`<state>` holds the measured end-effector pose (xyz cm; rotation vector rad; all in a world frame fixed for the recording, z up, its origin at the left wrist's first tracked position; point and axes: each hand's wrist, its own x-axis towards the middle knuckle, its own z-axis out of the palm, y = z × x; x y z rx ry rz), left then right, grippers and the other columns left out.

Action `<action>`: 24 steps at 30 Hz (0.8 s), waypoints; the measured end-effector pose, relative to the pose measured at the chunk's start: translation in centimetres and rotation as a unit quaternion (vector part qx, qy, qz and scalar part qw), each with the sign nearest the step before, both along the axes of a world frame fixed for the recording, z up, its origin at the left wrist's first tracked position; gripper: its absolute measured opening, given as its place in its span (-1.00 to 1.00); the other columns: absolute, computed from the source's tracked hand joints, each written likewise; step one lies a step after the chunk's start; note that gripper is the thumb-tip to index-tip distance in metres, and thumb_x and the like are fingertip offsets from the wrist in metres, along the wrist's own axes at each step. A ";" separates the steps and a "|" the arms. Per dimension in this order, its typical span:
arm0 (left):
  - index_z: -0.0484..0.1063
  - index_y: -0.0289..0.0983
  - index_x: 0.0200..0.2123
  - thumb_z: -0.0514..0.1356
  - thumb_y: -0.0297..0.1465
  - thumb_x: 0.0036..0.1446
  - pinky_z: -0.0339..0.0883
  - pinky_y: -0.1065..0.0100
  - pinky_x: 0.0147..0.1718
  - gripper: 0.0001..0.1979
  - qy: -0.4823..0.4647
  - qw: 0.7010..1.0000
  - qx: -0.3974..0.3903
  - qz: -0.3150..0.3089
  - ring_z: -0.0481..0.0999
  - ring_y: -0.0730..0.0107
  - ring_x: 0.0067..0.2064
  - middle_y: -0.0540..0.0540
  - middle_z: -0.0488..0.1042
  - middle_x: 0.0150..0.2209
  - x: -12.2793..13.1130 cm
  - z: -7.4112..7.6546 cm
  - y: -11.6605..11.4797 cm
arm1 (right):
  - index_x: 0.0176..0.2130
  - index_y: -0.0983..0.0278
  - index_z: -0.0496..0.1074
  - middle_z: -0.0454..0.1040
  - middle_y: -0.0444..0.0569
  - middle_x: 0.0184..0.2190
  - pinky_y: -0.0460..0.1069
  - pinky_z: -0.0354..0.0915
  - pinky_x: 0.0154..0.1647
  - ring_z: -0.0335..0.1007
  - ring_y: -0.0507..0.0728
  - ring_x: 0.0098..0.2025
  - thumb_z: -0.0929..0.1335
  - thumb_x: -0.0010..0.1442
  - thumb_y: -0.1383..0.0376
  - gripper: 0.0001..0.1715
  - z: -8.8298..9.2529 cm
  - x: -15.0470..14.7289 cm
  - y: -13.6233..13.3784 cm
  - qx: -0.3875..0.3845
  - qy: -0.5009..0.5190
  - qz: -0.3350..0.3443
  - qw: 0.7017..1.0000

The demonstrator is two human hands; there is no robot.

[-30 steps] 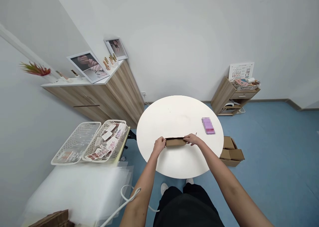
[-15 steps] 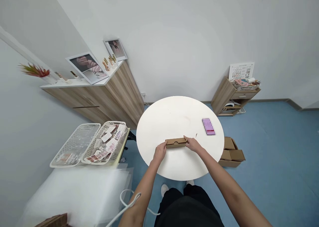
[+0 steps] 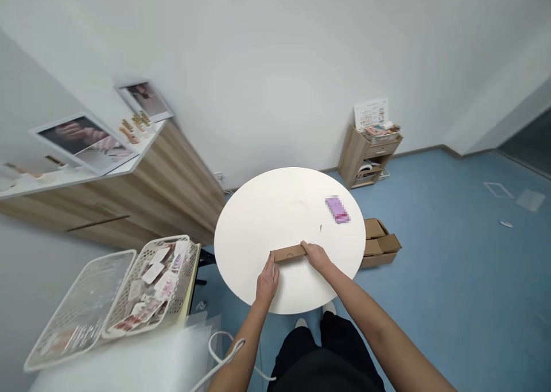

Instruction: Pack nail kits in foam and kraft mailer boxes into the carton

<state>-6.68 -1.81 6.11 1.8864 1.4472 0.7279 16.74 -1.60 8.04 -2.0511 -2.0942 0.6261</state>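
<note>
A long, narrow brown cardboard box [image 3: 288, 253] is held between my two hands over the near part of a round white table [image 3: 258, 208]. My left hand [image 3: 267, 280] grips the box's left end, fingers pointing up along it. On the right end, my right hand [image 3: 316, 255] is closed with its fingertips at the corner. The box looks shut. Farther right on the table lies a blurred purple item [image 3: 338, 209], and a small dark object [image 3: 321, 228] sits between it and the box.
Two white baskets, one with packets [image 3: 155, 283] and one with clear plastic pieces [image 3: 81, 306], stand at the left. Open cardboard boxes [image 3: 379, 245] rest on the floor right of the table. A wooden cabinet [image 3: 167, 185] and small shelf [image 3: 365, 151] stand by the wall.
The view has turned right, so the table and furniture appear farther left. The box is now tilted, its left end lower, and both hands still hold it.
</note>
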 end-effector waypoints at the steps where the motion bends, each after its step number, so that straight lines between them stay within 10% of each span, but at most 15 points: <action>1: 0.18 -0.17 0.28 0.03 -0.25 0.27 0.31 0.14 0.13 -0.47 -0.026 1.000 -0.008 0.006 0.38 0.13 0.20 -0.17 0.27 0.27 0.0 0.2 0.0 | 0.04 0.18 0.29 0.49 -0.05 -0.30 -0.08 0.14 -0.31 0.36 0.09 -0.31 0.19 0.16 0.51 -0.51 0.2 -0.1 -0.2 -0.004 -0.006 -0.006 1.000; 9: 0.36 -0.23 0.02 0.16 -0.04 0.19 0.52 0.22 -0.13 -0.53 -0.274 0.918 -0.252 0.140 0.47 0.15 0.06 -0.24 0.35 0.11 6.5 3.5 0.4 | 0.07 0.17 0.25 0.45 0.01 -0.19 -0.08 0.22 -0.29 0.35 0.12 -0.17 0.16 0.14 0.60 -0.42 2.3 3.8 -5.3 0.107 -0.030 -0.077 0.991; 18: 0.43 -0.25 -0.04 0.32 -0.22 0.09 0.48 0.20 -0.08 -0.61 -0.349 0.879 -0.322 0.050 0.45 0.12 0.10 -0.24 0.39 0.13 21.9 6.7 -0.8 | 0.28 0.15 0.13 0.29 0.01 0.21 0.05 0.33 0.06 0.32 0.15 0.12 0.16 0.11 0.52 -0.23 3.7 16.0 -13.9 0.213 0.124 -0.231 0.941; 21: 0.43 -0.26 0.02 0.35 -0.17 0.05 0.48 0.24 -0.08 -0.50 -0.349 0.892 -0.286 0.010 0.47 0.12 0.08 -0.25 0.42 0.11 28.4 6.3 -2.8 | 0.29 0.12 0.15 0.35 -0.02 0.16 0.08 0.38 0.02 0.40 0.14 0.00 0.20 0.12 0.39 -0.25 2.2 21.5 -16.7 0.212 0.292 -0.307 0.881; 24: 0.40 -0.26 0.08 0.33 -0.14 0.06 0.46 0.26 -0.06 -0.45 -0.337 0.905 -0.261 -0.011 0.50 0.14 0.05 -0.24 0.46 0.08 35.0 4.6 -5.4 | 0.19 0.16 0.30 0.43 0.00 0.07 0.06 0.47 -0.14 0.45 0.14 -0.11 0.25 0.17 0.14 -0.40 0.1 27.8 -18.6 0.178 0.469 -0.436 0.747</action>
